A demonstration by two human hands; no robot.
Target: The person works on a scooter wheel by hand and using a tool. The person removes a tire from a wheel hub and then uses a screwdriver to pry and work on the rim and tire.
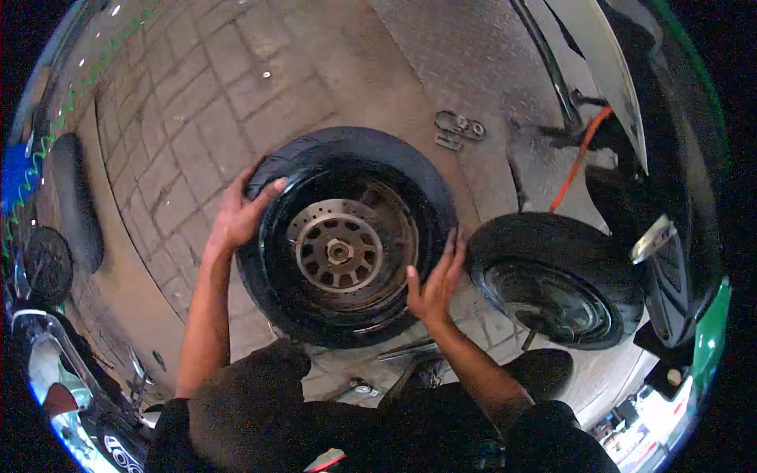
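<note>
A motorcycle wheel (377, 147) with a black tyre is in front of me, its brake disc (317, 272) facing up. A hub with a nut-like centre shows in the middle of the disc. My left hand (239, 211) grips the tyre at its upper left, thumb over the sidewall and fingers around the tread. On the opposite side, my right hand (435, 290) holds the tyre's lower right edge, its thumb toward the rim. The wheel's underside is hidden.
A second wheel (544, 236) stands close on the right, beside a motorcycle with an orange strap (582, 158). Small metal parts (460, 128) lie on the floor beyond the tyre. A metal bar (408, 349) lies near my legs. A long black seat (77, 201) is at the left.
</note>
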